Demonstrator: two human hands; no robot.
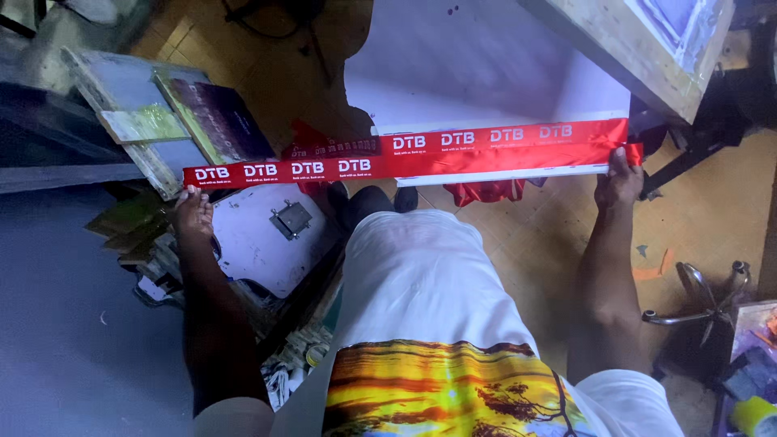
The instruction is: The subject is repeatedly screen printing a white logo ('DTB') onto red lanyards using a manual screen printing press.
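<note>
A long red ribbon (421, 152) with repeated white print is stretched taut between my two hands. My left hand (193, 212) pinches its left end out over the floor, away from the table. My right hand (618, 180) grips the right end at the front edge of a white table (486, 65). The right half of the ribbon lies along that table's front edge. More red ribbon (486, 191) hangs bunched below the edge.
Framed printing screens (146, 121) lean stacked at the left. A white board with a metal hinge (279, 231) lies beneath my left arm. A wooden frame (647, 48) sits at the table's right end. A metal stool base (704, 299) stands on the tiled floor to the right.
</note>
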